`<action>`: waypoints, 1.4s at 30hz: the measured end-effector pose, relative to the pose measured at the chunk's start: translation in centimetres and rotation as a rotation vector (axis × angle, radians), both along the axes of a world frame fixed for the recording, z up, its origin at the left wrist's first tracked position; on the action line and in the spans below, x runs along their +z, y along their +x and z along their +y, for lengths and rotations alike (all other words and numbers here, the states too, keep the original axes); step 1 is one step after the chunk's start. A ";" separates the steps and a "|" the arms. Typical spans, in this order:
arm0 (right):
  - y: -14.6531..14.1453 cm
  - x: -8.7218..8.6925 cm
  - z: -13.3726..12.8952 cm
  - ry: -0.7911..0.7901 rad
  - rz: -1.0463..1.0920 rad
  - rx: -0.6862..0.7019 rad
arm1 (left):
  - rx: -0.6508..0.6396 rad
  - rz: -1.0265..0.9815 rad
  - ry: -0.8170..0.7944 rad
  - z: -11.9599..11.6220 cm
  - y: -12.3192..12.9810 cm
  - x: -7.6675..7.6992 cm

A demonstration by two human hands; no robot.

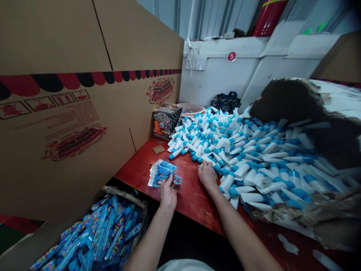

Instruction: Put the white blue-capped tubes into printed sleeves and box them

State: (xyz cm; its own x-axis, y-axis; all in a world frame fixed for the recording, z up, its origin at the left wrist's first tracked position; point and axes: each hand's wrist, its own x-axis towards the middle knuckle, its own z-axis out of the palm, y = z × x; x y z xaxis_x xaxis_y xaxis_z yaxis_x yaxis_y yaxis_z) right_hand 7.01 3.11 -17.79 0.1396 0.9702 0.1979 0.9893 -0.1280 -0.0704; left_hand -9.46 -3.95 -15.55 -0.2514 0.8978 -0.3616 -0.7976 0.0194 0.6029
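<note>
Now, head view: left hand and right hand apart, left clamped on blue printed paper packets, right touching a big heap of white blue-capped plastic tubes on the red bench, many more blue packets filling a brown cardboard carton.

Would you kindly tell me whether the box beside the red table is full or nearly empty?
It is nearly full: blue printed packets lie heaped inside the box, up near its rim.

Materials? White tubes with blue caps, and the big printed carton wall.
White tubes: probably soft matte plastic, given the flattened, pressed ends. Blue caps: likely moulded plastic, smooth with a slight sheen. Carton wall: corrugated cardboard, brown and uncoated-looking, with fold lines and printed ink.
</note>
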 end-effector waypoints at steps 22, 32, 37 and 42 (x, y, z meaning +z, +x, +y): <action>1.1 2.9 -3.3 -0.144 0.128 0.299 | -0.091 0.003 -0.039 1.3 1.5 -0.8; 1.2 2.5 0.4 -0.089 0.531 0.156 | -0.070 -0.019 -0.075 1.2 0.9 -0.7; 0.8 4.4 -3.6 0.104 0.951 0.217 | -0.034 -0.021 -0.082 1.1 1.3 -0.9; -1.2 5.0 -8.0 0.318 1.501 0.262 | -0.029 -0.032 -0.075 0.9 3.0 -0.8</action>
